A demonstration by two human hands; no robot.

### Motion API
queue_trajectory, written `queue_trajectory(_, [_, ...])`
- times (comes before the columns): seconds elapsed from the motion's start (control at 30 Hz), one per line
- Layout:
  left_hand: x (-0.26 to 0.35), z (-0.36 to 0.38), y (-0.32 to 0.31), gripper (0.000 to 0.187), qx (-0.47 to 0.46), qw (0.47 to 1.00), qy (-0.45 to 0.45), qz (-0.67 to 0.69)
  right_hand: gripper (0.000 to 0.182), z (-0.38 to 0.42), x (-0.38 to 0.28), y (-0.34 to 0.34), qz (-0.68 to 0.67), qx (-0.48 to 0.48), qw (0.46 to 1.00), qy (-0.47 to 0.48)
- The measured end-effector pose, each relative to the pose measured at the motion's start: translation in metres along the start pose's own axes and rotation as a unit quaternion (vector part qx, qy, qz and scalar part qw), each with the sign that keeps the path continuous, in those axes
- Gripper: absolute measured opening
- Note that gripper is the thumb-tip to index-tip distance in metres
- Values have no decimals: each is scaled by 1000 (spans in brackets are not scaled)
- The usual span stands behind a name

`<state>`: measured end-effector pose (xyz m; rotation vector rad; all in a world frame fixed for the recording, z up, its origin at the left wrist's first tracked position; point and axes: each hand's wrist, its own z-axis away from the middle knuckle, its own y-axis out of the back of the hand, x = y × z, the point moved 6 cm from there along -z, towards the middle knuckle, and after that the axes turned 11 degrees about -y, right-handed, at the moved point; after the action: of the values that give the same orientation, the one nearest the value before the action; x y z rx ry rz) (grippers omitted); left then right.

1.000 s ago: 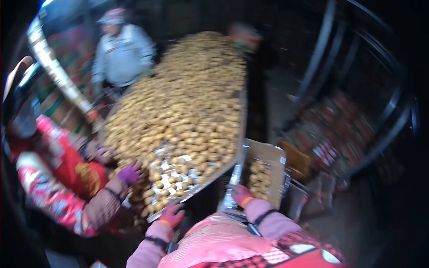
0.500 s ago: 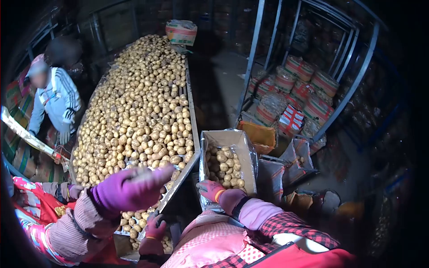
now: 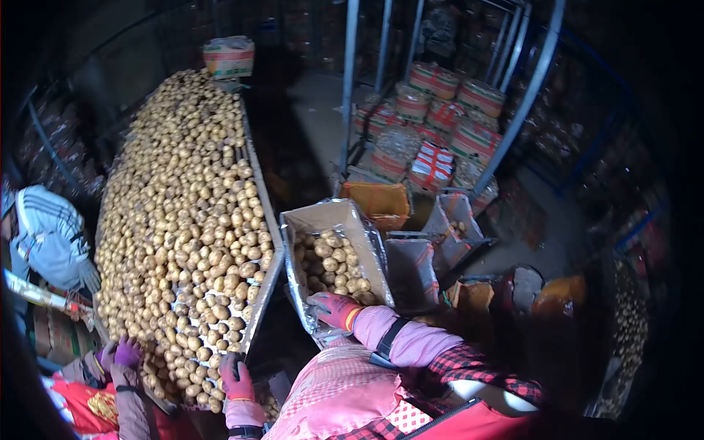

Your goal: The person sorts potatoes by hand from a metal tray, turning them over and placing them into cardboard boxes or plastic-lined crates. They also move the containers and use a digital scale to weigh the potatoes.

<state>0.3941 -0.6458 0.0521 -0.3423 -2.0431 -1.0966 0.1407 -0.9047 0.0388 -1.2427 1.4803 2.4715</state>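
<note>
My right hand [image 3: 335, 311], in a pink and grey glove, reaches across the near end of a plastic-lined box [image 3: 361, 220], its fingers closed at the left rim. Potatoes [image 3: 336, 258] partly fill this box. At the near right edge of the sorting table [image 3: 265, 282], my left hand [image 3: 236, 377] has its gloved fingers extended beside loose potatoes [image 3: 215, 402], holding nothing that shows. A broad heap of potatoes [image 3: 187, 220] covers the table.
A co-worker's purple-gloved hand [image 3: 127, 353] is at the table's near left; another person in a blue jacket [image 3: 50, 227] leans at its left side. Lined boxes [image 3: 412, 268], an orange-lined box [image 3: 378, 202], metal posts [image 3: 349, 88] and stacked packed boxes [image 3: 433, 163] stand right.
The view has turned right. The co-worker's purple-gloved arm has withdrawn from over the table to its near left. My left hand has moved up to the table edge; my right stays at the box.
</note>
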Motion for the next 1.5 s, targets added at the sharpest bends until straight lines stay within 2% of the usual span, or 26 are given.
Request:
queue_trajectory(0.2, [6, -40, -34, 68, -14, 973, -139, -186, 43, 55, 70, 34, -92, 77, 990, -76])
queue_trajectory(0.23, [-6, -40, -39, 74, -22, 965, -158, -210, 39, 68, 77, 41, -92, 141, 984, -62])
queue_trajectory(0.27, [-6, -44, -44, 77, -98, 957, -105, -252, 36, 71, 99, 34, -123, 144, 976, -107])
queue_trajectory(0.3, [1, -47, -52, 81, -174, 942, -45, -284, 35, 80, 106, 39, -112, 182, 972, -96])
queue_trajectory(0.33, [6, -46, -52, 82, -161, 933, -58, -318, 35, 92, 102, 49, -62, 147, 976, -147])
queue_trajectory(0.37, [11, -45, -53, 83, -153, 922, -75, -348, 35, 100, 106, 49, -95, 147, 968, -177])
queue_trajectory(0.43, [12, -46, -52, 82, -157, 927, -72, -334, 36, 110, 111, 52, -135, 170, 965, -149])
queue_trajectory(0.5, [12, -45, -50, 83, -153, 925, -68, -342, 38, 106, 121, 46, -109, 174, 969, -134])
queue_trajectory(0.57, [10, -44, -49, 84, -161, 927, -50, -336, 35, 102, 125, 45, -125, 174, 966, -147])
queue_trajectory(0.67, [2, -40, -47, 82, -148, 944, -58, -289, 33, 85, 126, 42, -72, 146, 977, -139])
queue_trajectory(0.73, [3, -34, -41, 79, -141, 955, -50, -257, 32, 76, 121, 44, 35, 108, 976, -186])
queue_trajectory(0.83, [1, -15, -12, 79, -81, 973, -22, -216, 34, 55, 102, 55, 55, 66, 980, -177])
queue_trajectory(0.87, [3, -7, 2, 73, -63, 976, -9, -207, 34, 40, 117, 49, 9, 85, 981, -177])
queue_trajectory(0.9, [-2, 1, 12, 73, -53, 976, 2, -210, 34, 29, 106, 48, 15, 77, 983, -165])
queue_trajectory(0.97, [-10, 25, 28, 64, -30, 992, 3, -125, 33, 15, 68, 56, 75, 151, 976, -140])
queue_trajectory(1.0, [-14, 36, 34, 54, -20, 997, 15, -71, 34, -3, 54, 46, 42, 124, 989, -72])
queue_trajectory(1.03, [-18, 43, 37, 54, -10, 997, 19, -75, 36, -17, 16, 41, 117, 66, 986, -101])
queue_trajectory(1.07, [-18, 48, 35, 51, -40, 994, -17, -101, 41, -19, -31, 36, 90, 41, 995, -33])
queue_trajectory(1.1, [-14, 52, 33, 49, -70, 988, -51, -125, 45, -28, -68, 24, 113, -24, 993, -10])
queue_trajectory(1.17, [-14, 53, 30, 48, -58, 990, -28, -128, 54, -44, -117, -4, 62, -7, 981, 184])
queue_trajectory(1.23, [-18, 53, 24, 47, -62, 987, -9, -146, 59, -57, -154, -34, 201, -44, 934, 291])
queue_trajectory(1.3, [-17, 54, 28, 47, -60, 988, -3, -145, 63, -102, -141, -57, 332, -217, 889, 228])
queue_trajectory(1.37, [-13, 55, 29, 48, -52, 992, 18, -115, 66, -136, -185, -29, 298, -190, 927, 126])
queue_trajectory(1.43, [-2, 58, 33, 46, -44, 994, 17, -96, 69, -132, -302, 5, 257, -138, 926, 240])
queue_trajectory(1.47, [0, 62, 34, 45, -31, 994, 22, -102, 67, -129, -348, 11, 291, -77, 906, 297])
queue_trajectory(1.5, [3, 66, 35, 44, -19, 993, 30, -110, 67, -119, -395, 15, 269, -63, 889, 366])
